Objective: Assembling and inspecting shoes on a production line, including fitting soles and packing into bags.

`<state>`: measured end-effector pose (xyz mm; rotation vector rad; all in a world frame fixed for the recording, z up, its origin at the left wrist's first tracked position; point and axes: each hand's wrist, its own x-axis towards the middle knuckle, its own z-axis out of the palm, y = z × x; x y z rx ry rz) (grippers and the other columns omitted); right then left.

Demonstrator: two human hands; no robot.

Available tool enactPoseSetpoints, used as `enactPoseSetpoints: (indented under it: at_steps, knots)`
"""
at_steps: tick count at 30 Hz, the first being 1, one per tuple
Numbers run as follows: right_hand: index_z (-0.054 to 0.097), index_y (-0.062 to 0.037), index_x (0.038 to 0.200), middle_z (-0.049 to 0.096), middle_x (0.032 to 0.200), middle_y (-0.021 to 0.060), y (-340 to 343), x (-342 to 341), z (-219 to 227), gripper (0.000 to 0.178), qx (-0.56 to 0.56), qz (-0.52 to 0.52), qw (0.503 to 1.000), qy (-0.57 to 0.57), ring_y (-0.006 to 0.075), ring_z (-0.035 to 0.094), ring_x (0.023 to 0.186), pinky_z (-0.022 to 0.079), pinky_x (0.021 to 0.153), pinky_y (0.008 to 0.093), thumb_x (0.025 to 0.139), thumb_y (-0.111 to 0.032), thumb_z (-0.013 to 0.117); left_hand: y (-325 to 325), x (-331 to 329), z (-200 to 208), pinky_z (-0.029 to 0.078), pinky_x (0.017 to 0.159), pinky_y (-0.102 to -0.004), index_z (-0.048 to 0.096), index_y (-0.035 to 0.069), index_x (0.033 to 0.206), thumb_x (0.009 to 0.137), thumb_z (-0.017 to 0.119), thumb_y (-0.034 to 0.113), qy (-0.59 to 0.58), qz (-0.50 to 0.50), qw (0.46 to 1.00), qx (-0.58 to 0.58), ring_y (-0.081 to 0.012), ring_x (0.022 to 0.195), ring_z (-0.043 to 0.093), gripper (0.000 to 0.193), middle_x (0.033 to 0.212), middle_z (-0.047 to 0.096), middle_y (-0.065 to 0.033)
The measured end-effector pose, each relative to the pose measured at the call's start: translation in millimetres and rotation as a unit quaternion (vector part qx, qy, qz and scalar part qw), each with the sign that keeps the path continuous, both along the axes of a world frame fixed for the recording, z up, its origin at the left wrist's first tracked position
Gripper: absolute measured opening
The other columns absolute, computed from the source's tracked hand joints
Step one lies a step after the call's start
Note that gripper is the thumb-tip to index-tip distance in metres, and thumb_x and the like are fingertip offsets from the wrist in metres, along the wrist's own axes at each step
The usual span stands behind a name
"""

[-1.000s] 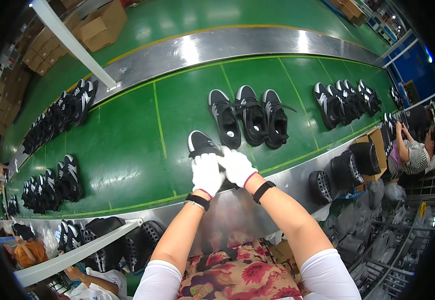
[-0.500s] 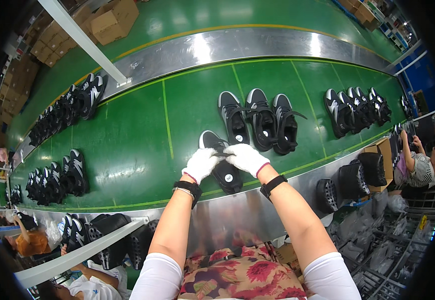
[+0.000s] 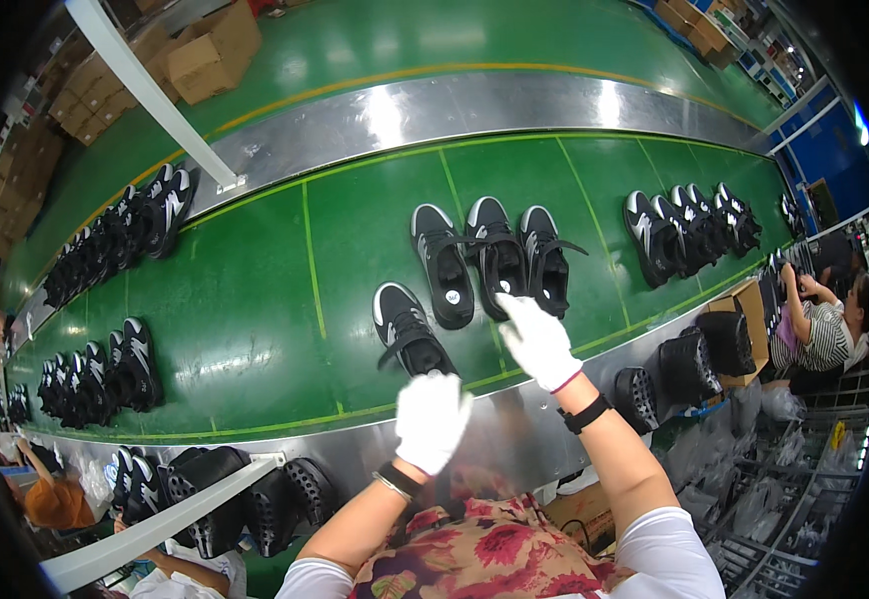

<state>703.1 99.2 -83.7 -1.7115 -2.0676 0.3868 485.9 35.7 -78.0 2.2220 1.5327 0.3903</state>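
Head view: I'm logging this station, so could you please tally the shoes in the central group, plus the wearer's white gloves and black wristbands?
Shoes in the central group: 4
White gloves: 2
Black wristbands: 2
Total: 8

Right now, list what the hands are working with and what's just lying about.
In use:
left hand, at the heel of the lone shoe
right hand, at the heel of the trio's middle shoe
green work surface

Apparently just lying about:
cardboard boxes, upper left
plastic bags, lower right
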Motion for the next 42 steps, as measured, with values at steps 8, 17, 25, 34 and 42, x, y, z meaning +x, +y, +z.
enactPoseSetpoints:
  at_steps: [8,17,25,34,42]
  knots:
    - [0.053,-0.0138,0.134,0.066,0.103,0.0221,44.9,-59.5,-50.4,0.044,-0.026,0.033,0.998,0.037,0.0409,0.067,0.083,0.054,0.072,0.0503,0.090,-0.016,0.055,6.7,-1.1,-47.9,0.043,0.083,-0.0449,0.056,0.007,0.128,0.084,0.057,0.012,0.062,0.009,0.996,0.069,-0.0268,0.096,0.060,0.045,0.102,0.066,-0.0089]
    - [0.063,-0.0098,0.115,0.067,0.090,0.0176,-142.1,-46.7,-10.5,0.025,-0.149,0.136,0.979,0.024,0.0360,0.066,0.080,0.054,0.066,0.0452,0.094,-0.018,0.052,-53.5,-20.3,-21.4,0.042,0.075,-0.0441,0.066,0.012,0.114,0.081,0.058,0.008,0.050,-0.057,0.996,0.055,-0.0274,0.086,0.061,0.034,0.085,0.065,-0.0075]
    - [0.065,-0.0070,0.104,0.066,0.099,0.0147,-235.4,51.1,43.5,0.019,0.045,0.038,0.998,-0.018,0.0329,0.065,0.089,0.055,0.076,0.0412,0.088,-0.016,0.060,-124.4,-21.1,-13.2,0.043,0.091,-0.0462,0.065,0.011,0.111,0.082,0.055,0.010,0.048,-0.152,0.987,0.030,-0.0291,0.101,0.062,0.030,0.101,0.068,-0.0118]
    - [0.065,-0.0167,0.107,0.059,0.097,0.0174,-254.5,201.3,29.9,0.026,-0.109,-0.174,0.962,-0.180,0.0383,0.062,0.094,0.053,0.080,0.0493,0.085,-0.007,0.056,-148.8,-31.4,-22.4,0.042,0.096,-0.0488,0.062,0.009,0.120,0.074,0.068,0.011,0.009,-0.157,0.984,0.083,-0.0322,0.111,0.057,0.047,0.112,0.065,-0.0128]
    - [0.059,-0.0077,0.105,0.056,0.103,0.0194,-252.1,204.9,35.6,0.022,-0.120,-0.186,0.944,-0.245,0.0383,0.059,0.095,0.051,0.079,0.0489,0.083,-0.008,0.058,-147.7,-33.6,-8.7,0.042,0.098,-0.0498,0.060,0.005,0.122,0.074,0.073,0.015,-0.006,-0.154,0.986,0.063,-0.0385,0.114,0.055,0.051,0.117,0.062,-0.0174]
